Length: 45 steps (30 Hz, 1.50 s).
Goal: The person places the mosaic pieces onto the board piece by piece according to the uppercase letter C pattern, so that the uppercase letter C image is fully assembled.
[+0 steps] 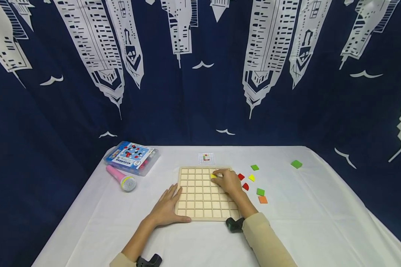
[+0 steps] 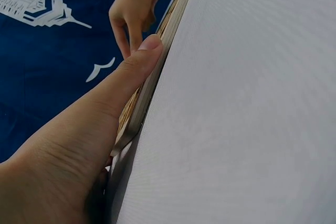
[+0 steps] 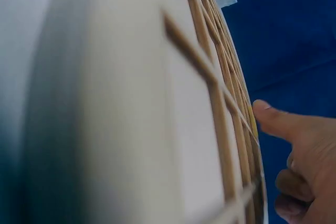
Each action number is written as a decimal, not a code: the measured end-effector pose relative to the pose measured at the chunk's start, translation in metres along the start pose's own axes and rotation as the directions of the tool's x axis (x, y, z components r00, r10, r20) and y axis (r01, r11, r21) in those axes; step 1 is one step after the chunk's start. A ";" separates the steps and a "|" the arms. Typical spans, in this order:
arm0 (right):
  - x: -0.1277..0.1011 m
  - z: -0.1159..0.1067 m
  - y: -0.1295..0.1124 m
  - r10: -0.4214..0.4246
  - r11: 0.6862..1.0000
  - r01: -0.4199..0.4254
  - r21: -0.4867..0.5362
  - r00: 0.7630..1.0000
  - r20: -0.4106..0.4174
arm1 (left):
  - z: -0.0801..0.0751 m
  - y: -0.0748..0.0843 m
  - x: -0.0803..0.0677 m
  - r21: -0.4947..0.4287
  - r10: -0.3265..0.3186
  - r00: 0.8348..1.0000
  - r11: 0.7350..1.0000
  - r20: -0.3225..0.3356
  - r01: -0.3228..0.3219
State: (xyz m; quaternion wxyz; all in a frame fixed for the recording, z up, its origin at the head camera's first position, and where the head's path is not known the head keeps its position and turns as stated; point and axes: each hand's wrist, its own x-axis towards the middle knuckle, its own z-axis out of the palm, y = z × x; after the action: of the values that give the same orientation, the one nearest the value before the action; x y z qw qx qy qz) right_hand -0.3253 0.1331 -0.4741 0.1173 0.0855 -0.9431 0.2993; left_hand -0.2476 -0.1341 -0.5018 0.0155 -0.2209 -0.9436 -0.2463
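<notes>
A wooden grid board lies flat on the white table. My left hand rests at its near left corner, fingers spread along the left side and thumb along the front edge; in the left wrist view that thumb touches the rim. Over the board's upper right part, my right hand pinches a small yellow piece between thumb and index finger, down at a cell. From the right wrist, only a sliver of the yellow piece shows by the thumb; its full shape is hidden.
Right of the board lie red pieces, another yellow piece, green pieces and an orange square. A small pattern card lies behind the board. At the back left are a plastic case and a pink toy microphone.
</notes>
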 end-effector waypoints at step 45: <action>0.006 -0.003 -0.021 -0.038 0.994 0.043 0.104 0.998 -0.047 | 0.000 -0.001 0.000 0.000 -0.012 1.000 1.000 0.003 0.012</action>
State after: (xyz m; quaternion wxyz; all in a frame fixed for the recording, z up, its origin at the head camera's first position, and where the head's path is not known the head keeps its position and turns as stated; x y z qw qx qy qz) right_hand -0.3260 0.1171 -0.4587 0.1400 0.1037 -0.9212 0.3478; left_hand -0.2481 -0.1345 -0.5020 0.0127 -0.2155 -0.9450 -0.2458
